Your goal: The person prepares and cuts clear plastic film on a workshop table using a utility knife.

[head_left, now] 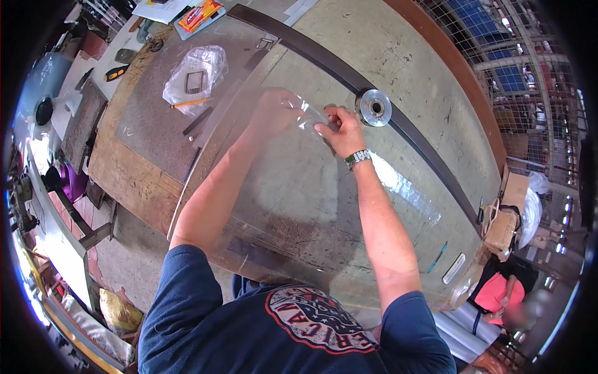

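A large clear plastic sheet (293, 168) lies over the worktable, with its left edge over my left forearm. My left hand (280, 109) is seen through the plastic, blurred, near the sheet's far edge; its fingers are not clear. My right hand (342, 129), with a metal watch on the wrist, pinches the clear plastic at that edge. A shiny metal disc (375, 107) sits just beyond my right hand, on a long dark strip (317, 55) that curves across the table. A crinkled clear plastic strip (408, 190) lies right of my right forearm.
A plastic bag (212, 65), a yellow pencil (192, 103) and an orange packet (198, 15) lie at the back left. A teal pen (438, 257) and a white-edged block (454, 268) are near the right edge. Another person in pink (498, 292) is at lower right.
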{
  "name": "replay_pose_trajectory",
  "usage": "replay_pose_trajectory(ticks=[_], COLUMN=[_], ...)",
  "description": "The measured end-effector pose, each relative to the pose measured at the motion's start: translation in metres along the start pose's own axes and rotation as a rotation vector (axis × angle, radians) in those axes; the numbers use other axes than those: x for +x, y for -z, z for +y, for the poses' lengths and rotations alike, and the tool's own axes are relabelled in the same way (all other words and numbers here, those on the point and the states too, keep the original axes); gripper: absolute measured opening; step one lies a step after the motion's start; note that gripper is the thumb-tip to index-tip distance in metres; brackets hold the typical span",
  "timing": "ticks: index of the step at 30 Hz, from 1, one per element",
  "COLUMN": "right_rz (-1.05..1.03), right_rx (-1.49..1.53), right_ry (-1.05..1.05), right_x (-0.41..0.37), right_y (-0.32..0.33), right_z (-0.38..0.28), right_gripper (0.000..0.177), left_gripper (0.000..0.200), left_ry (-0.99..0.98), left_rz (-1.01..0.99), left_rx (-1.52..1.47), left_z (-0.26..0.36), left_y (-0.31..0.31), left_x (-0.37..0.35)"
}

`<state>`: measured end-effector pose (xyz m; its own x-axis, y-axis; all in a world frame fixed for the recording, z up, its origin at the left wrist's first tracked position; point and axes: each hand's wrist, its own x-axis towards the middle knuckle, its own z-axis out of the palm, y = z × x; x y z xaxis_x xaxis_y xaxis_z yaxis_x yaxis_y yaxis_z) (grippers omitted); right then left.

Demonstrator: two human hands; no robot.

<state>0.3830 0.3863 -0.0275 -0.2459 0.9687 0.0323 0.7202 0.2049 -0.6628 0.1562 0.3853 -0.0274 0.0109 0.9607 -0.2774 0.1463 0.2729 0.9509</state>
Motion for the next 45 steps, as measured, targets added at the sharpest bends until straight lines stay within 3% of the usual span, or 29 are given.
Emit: replay_pose_trajectory(ticks=[4, 10, 17, 19, 23, 28, 29, 33, 36, 41, 45], right_rz=[-0.016, -0.116, -0.082, -0.107, -0.128, -0.159, -0.15, -0.338, -0.346, -0.213, 0.052], right_rx=[0.004, 0.251, 0.123, 0.128, 0.164, 0.394, 0.294, 0.523, 0.359, 0.229, -0.034], right_ry=[0.009, -0.075, 0.011, 0.016, 0.013, 0.026, 0.119, -0.065, -0.17, -0.174, 0.155], right_x=[0.003, 0.008, 0.014, 0.016, 0.017, 0.017, 0.02, 0.025, 0.021, 0.006, -0.011], right_y=[0.005, 0.015, 0.017, 0.016, 0.013, 0.031, 0.04, 0.069, 0.066, 0.044, 0.05], right_z=[0.006, 0.003, -0.004, -0.006, -0.003, -0.015, -0.015, -0.009, 0.008, 0.03, -0.003], right_gripper=[0.024, 0.02, 0.021, 0.02, 0.029, 0.047, 0.04, 0.023, 0.02, 0.033, 0.036], left_gripper=[0.022, 0.022, 0.023, 0.023, 0.022, 0.019, 0.019, 0.019, 0.019, 0.018, 0.02], left_ry=[-0.046, -0.058, 0.03, -0.017, -0.033, -0.241, -0.279, -0.241, -0.182, -0.094, -0.021], left_rz=[-0.007, -0.024, -0.13, -0.109, -0.089, -0.077, -0.095, -0.122, -0.091, -0.061, -0.023], left_rx=[-0.001, -0.021, -0.242, -0.11, -0.018, 0.095, 0.1, 0.073, 0.129, 0.12, 0.141], left_z=[0.001, -0.003, 0.009, 0.009, 0.006, 0.041, 0.051, 0.07, 0.048, 0.014, 0.02], left_y=[0.005, 0.005, 0.013, 0.01, 0.01, 0.004, 0.002, -0.004, -0.005, -0.015, -0.011], left_x=[-0.005, -0.003, -0.005, -0.008, -0.008, -0.011, -0.012, -0.009, 0.002, 0.01, 0.004])
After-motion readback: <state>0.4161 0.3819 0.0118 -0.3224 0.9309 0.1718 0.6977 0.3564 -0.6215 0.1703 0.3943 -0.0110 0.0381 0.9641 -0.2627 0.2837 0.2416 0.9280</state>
